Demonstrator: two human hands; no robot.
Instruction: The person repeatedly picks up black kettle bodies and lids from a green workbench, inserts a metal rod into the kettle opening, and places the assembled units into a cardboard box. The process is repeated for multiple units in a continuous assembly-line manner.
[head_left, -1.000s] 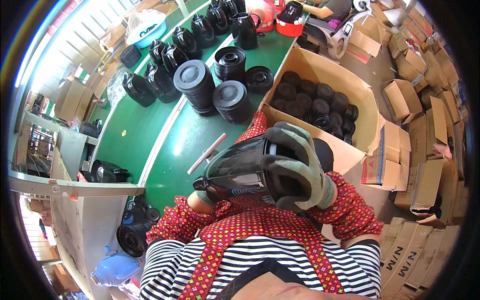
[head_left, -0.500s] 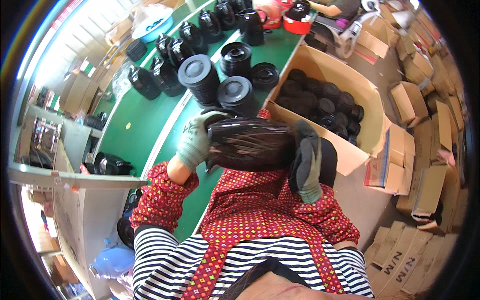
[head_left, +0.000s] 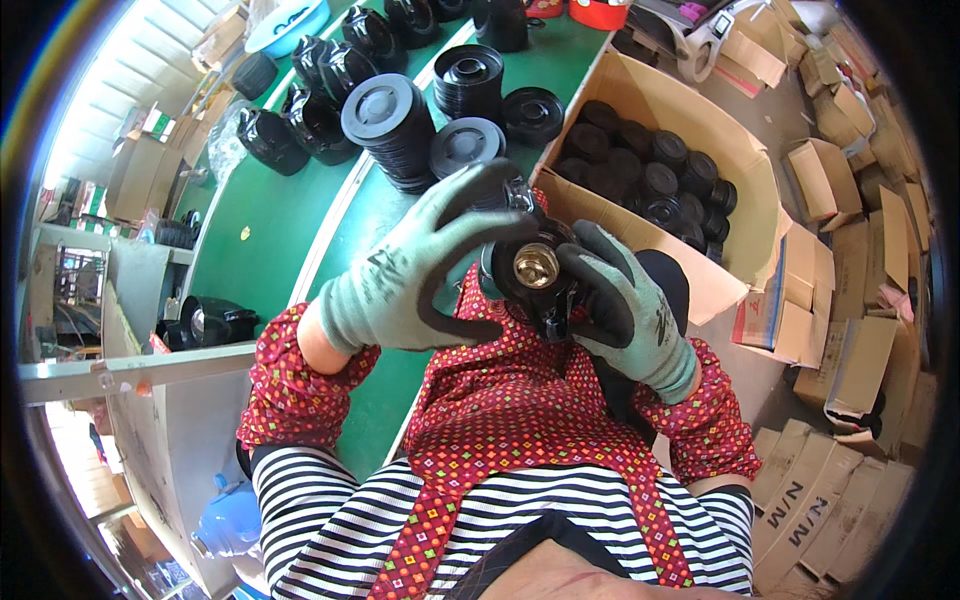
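Observation:
In front of my apron is a glossy black jug (head_left: 545, 305), its round mouth turned up toward me and shiny gold-coloured inside. My right hand (head_left: 628, 315), in a grey-green glove with a black palm, grips the jug's right side. My left hand (head_left: 425, 260), gloved alike, is at its left with thumb and fingers spread wide; the fingertips come over the rim, and whether they touch it I cannot tell. Just beyond the hands, stacks of round black lids (head_left: 384, 105) stand on the green table (head_left: 255, 250).
Several black jugs (head_left: 318, 125) stand in rows farther up the table, near a blue basin (head_left: 288, 28). On the right, an open cardboard box (head_left: 735, 270) holds many dark round parts. More cartons (head_left: 825, 190) are piled beyond it. A metal shelf frame (head_left: 130, 370) lies left.
The jug, held sideways between both hands before, now has its mouth turned up toward me. My left hand has spread its fingers, and my right hand has closed on the jug's side.

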